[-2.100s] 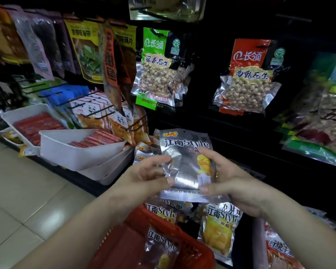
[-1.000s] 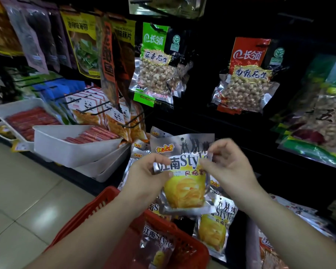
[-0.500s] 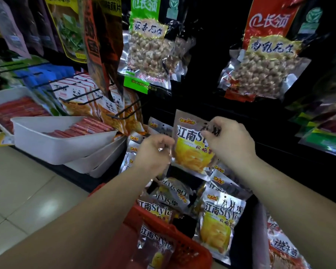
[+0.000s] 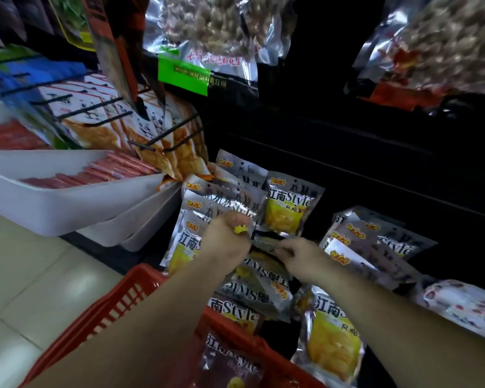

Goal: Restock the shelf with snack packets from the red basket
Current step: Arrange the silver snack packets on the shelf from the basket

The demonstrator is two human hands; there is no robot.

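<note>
Silver snack packets with yellow fronts hang in rows on the low shelf; one hangs just above my hands. My left hand is curled at the top edge of a hanging packet row. My right hand pinches a silver packet that lies edge-on between both hands. The red basket sits below my forearms, with more of the same packets inside. What exactly the left fingers grip is partly hidden.
White trays with red sausage sticks jut out at the left. Black wire hooks with panda-print packets stick out above them. Big peanut bags hang overhead. More silver packets lie to the right. The tiled floor shows at left.
The packet both hands held up now hangs on the shelf above them. Both hands have dropped lower to another silver packet, and the view has moved closer and down.
</note>
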